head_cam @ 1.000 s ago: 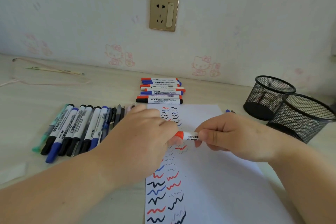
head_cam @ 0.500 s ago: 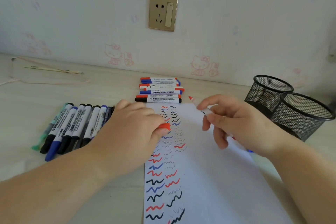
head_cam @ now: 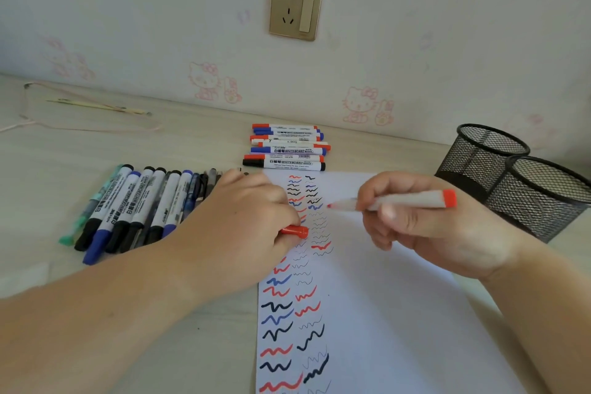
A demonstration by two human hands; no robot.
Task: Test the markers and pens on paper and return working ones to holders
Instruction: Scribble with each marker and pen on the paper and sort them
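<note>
My right hand (head_cam: 425, 227) grips an uncapped red whiteboard marker (head_cam: 409, 200), its tip pointing left just above the white paper (head_cam: 383, 313). The marker's red cap (head_cam: 295, 231) is pinched in my left hand (head_cam: 243, 227), which rests on the paper's left edge. Red, blue and black squiggles run down the sheet in two columns. Two black mesh holders (head_cam: 489, 157) (head_cam: 543, 195) stand at the right. A row of markers and pens (head_cam: 140, 201) lies left of my left hand, and a stack of whiteboard markers (head_cam: 287, 147) lies beyond the paper.
A thin stick and a pale cord (head_cam: 96, 105) lie far left near the wall. A gold wall socket (head_cam: 295, 6) is above the desk. The paper's right half carries no marks.
The cap came off the red marker and stayed in my left hand. My right hand turned the marker round, so its tip now points left at the paper.
</note>
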